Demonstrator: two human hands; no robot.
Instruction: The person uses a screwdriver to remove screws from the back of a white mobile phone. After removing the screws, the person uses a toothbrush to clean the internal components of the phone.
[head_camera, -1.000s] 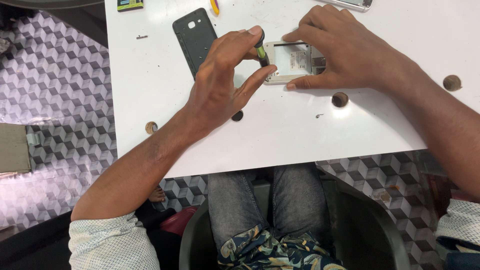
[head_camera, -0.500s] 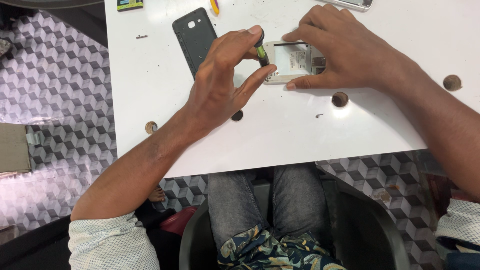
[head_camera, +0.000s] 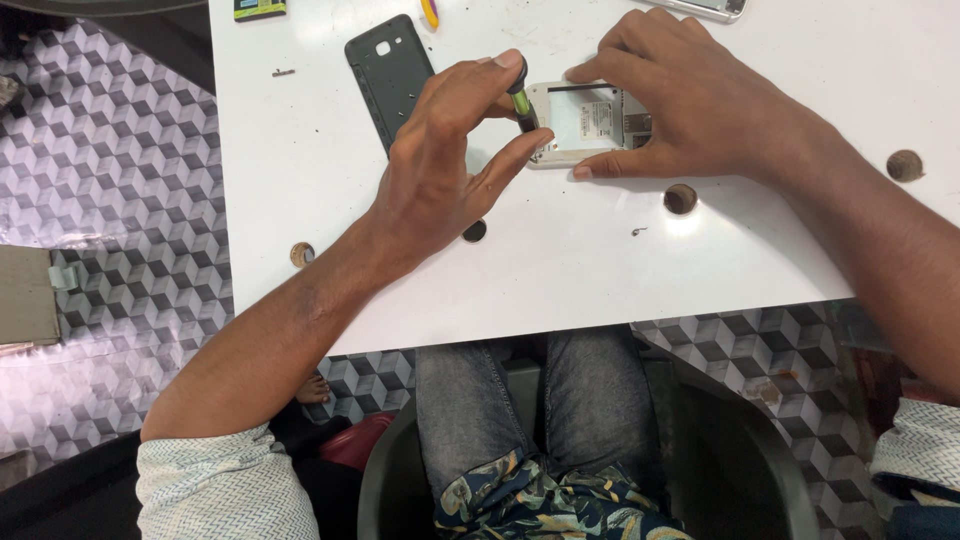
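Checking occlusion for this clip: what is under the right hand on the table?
The right hand rests on an opened phone lying back-up on the white table. Its pale inner frame and a label show; its right end is covered by the fingers, so nothing there can be told.

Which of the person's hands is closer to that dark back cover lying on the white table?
Left. The left hand, gripping a small screwdriver, sits right beside the dark back cover. The right hand rests farther off on the opened phone.
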